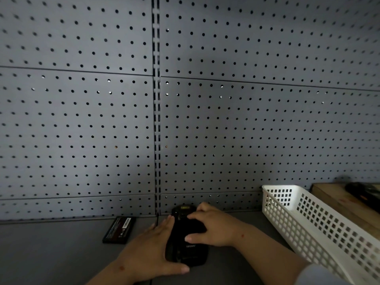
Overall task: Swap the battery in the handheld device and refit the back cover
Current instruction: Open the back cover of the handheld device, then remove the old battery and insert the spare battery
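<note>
A black handheld device lies back-up on the grey bench, low in the middle of the head view. My left hand lies flat against its left side, thumb curled under its near end. My right hand rests on top of it, fingers spread over the back cover. A loose black battery with a printed label lies on the bench to the left, apart from both hands.
A grey pegboard wall rises right behind the device. A white perforated plastic basket stands to the right. Behind it is a wooden box with a dark object on top.
</note>
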Action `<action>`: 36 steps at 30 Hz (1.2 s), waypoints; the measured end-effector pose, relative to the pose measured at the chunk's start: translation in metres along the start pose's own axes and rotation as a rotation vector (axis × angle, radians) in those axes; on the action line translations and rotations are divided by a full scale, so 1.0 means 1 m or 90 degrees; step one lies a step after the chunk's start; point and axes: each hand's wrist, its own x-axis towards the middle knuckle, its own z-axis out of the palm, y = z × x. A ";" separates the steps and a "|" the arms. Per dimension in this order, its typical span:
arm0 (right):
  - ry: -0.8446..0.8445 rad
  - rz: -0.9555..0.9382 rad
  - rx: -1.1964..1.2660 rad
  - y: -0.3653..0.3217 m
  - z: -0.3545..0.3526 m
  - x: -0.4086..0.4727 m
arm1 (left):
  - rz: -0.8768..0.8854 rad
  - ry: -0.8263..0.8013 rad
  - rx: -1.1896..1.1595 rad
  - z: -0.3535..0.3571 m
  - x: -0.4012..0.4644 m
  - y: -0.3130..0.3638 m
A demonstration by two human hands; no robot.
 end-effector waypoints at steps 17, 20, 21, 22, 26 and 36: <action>0.103 0.091 0.096 -0.010 0.008 0.028 | 0.003 0.033 -0.027 0.001 0.000 -0.002; 0.132 0.090 0.259 -0.011 0.003 0.025 | 0.013 0.041 -0.038 0.000 -0.002 -0.001; 0.152 0.095 0.355 -0.010 -0.001 0.021 | 0.010 0.041 -0.036 -0.001 -0.003 -0.001; 0.177 0.094 0.475 -0.009 -0.005 0.016 | 0.004 0.042 -0.030 -0.001 -0.004 0.000; 0.213 0.108 0.778 0.021 -0.023 -0.012 | -0.028 0.034 -0.011 -0.005 -0.011 0.008; 0.246 0.241 0.234 0.069 0.011 -0.031 | -0.054 0.012 -0.018 -0.003 -0.010 0.006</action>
